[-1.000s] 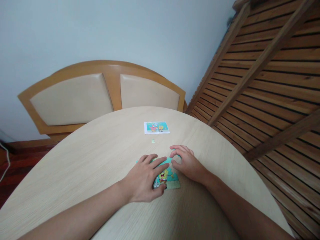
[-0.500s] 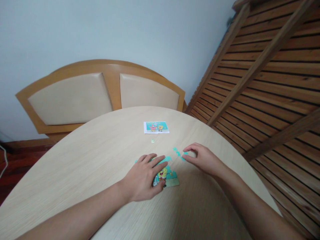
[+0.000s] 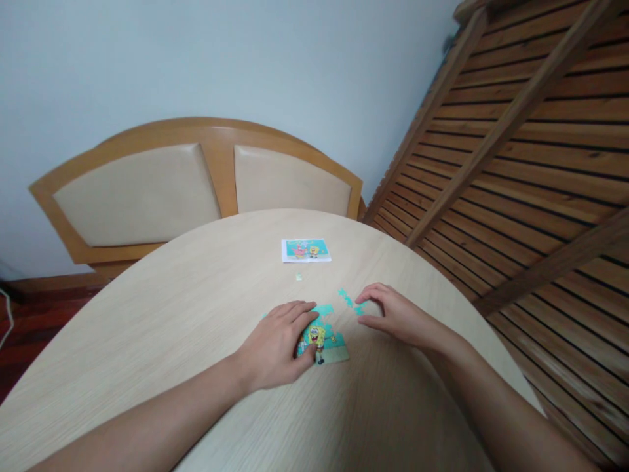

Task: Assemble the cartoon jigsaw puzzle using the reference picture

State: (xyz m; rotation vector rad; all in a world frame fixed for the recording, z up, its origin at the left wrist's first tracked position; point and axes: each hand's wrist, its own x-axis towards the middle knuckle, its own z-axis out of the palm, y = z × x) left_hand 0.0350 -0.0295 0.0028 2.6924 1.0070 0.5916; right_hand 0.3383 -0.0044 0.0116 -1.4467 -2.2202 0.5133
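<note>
A partly assembled jigsaw puzzle (image 3: pixel 322 337) with a yellow cartoon figure on a turquoise ground lies on the table. My left hand (image 3: pixel 282 344) rests flat over its left part, fingers stretched out, hiding that side. To the right, my right hand (image 3: pixel 393 314) hovers at a few loose turquoise puzzle pieces (image 3: pixel 348 301), thumb and fingers apart with nothing seen between them. One small pale puzzle piece (image 3: pixel 299 276) lies farther back. Behind it is a white-edged picture sheet (image 3: pixel 306 250) showing cartoon figures.
The round wooden table (image 3: pixel 162 334) fills the foreground. Beyond its far edge stands a padded headboard (image 3: pixel 211 183) against a pale wall (image 3: pixel 246 59). A slatted wooden frame (image 3: pixel 521 157) leans along the right side.
My right hand's thumb and fingers have spread wider near the loose pieces. The fingers of my left hand have drawn back slightly to the left, uncovering more of the yellow figure.
</note>
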